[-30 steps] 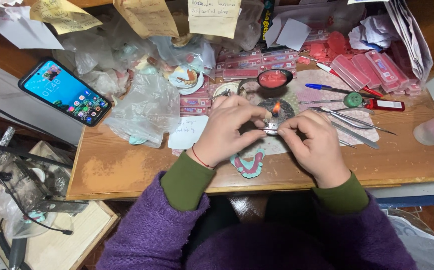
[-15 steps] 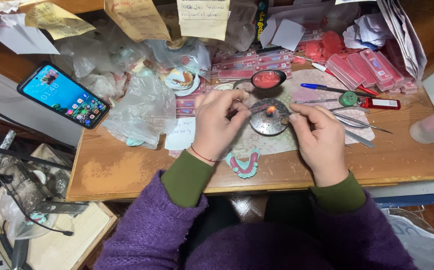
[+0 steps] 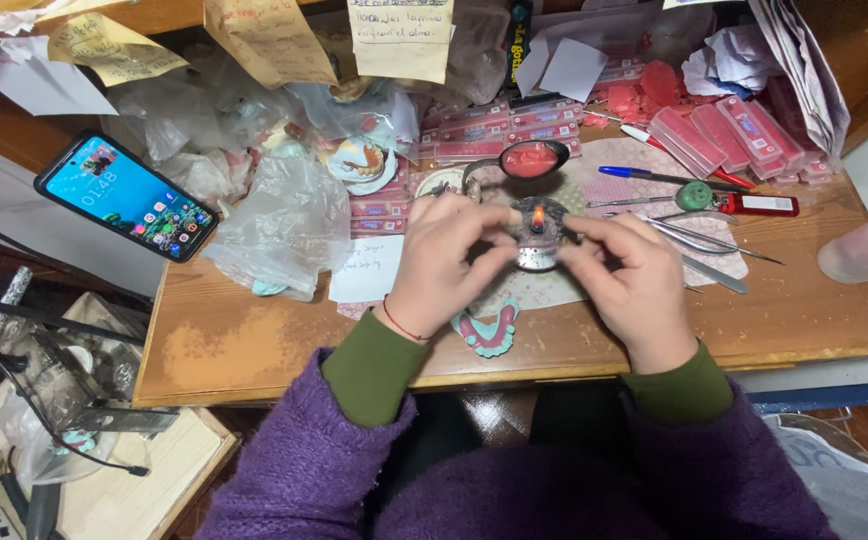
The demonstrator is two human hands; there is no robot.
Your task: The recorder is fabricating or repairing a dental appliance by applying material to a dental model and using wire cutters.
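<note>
We have both hands at the small round metal burner [image 3: 539, 232] with its lit orange flame, which stands on the wooden bench [image 3: 814, 310] between them. Our left hand [image 3: 444, 262] has its fingers drawn together in a pinch at the burner's near left edge, and our right hand [image 3: 634, 285] pinches in from the near right; what either one holds is too small for us to tell. We judge the step to be warming something fine at the flame. Just beyond the left hand lies a metal spoon filled with red wax [image 3: 526, 160], and just below that hand's wrist rests a pink and teal denture model [image 3: 486, 333]. Beyond the right hand lie slim steel instruments [image 3: 714, 240]. Next calls for steady fingertips kept clear of the flame.
</note>
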